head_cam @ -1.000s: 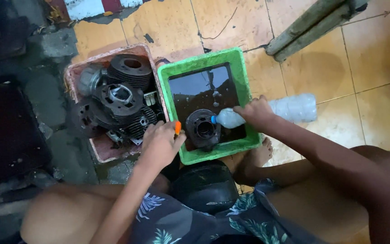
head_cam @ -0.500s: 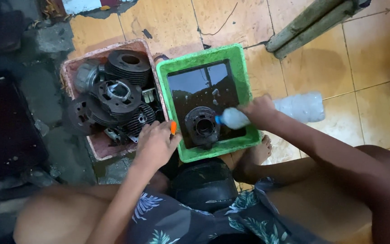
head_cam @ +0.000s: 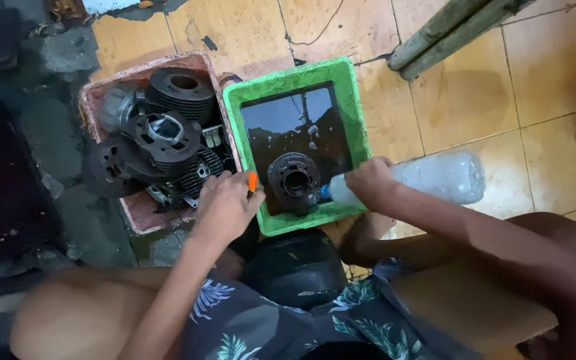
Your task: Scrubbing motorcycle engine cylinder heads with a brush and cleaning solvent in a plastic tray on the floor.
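Observation:
A green plastic tub [head_cam: 341,87] holds dark liquid, with a black finned engine cylinder [head_cam: 293,180] lying in it at the near end. My right hand [head_cam: 371,181] grips a clear plastic bottle [head_cam: 435,179] tipped on its side, its neck pointing at the cylinder. My left hand [head_cam: 225,207] is at the tub's left rim and pinches a small orange object [head_cam: 253,180]; what it is cannot be made out.
A pink tub [head_cam: 138,217] left of the green one is packed with several black finned cylinders and engine parts [head_cam: 161,137]. Tiled floor lies around. Wooden poles [head_cam: 448,30] lie at the far right. A dark round object [head_cam: 295,267] sits between my knees.
The view has shifted slightly. Both hands keep their places at the green tub, with the bottle still tipped toward the cylinder.

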